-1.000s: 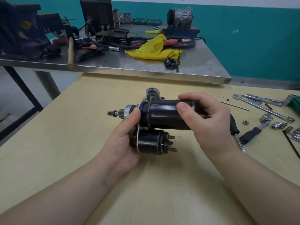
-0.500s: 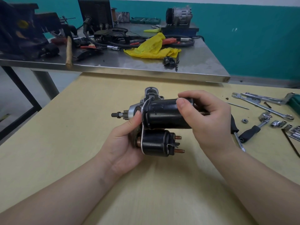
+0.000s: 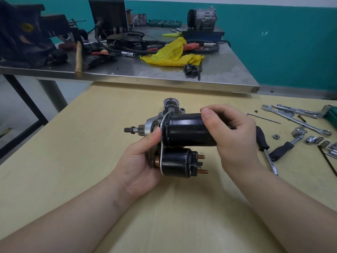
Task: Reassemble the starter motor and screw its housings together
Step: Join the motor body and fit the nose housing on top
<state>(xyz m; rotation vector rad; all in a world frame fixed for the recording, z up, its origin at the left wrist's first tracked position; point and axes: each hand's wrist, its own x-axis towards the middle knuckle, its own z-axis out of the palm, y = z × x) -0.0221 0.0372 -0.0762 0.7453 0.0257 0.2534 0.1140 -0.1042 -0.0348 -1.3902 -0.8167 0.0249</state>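
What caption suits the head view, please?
Both hands, left and right, hold the starter motor above the wooden table.

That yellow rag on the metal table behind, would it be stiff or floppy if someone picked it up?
Probably floppy: the yellow rag lies crumpled in soft folds on the steel table. It likely weighs little, since its peak stands up thin and creased. It should not roll or slip; the cloth spreads flat at its edges.

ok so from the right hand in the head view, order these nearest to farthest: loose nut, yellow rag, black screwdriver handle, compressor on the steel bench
From the right hand:
1. black screwdriver handle, just to its right, partly hidden behind it
2. loose nut, farther right on the wooden table
3. yellow rag, up on the steel bench
4. compressor, at the bench's far edge
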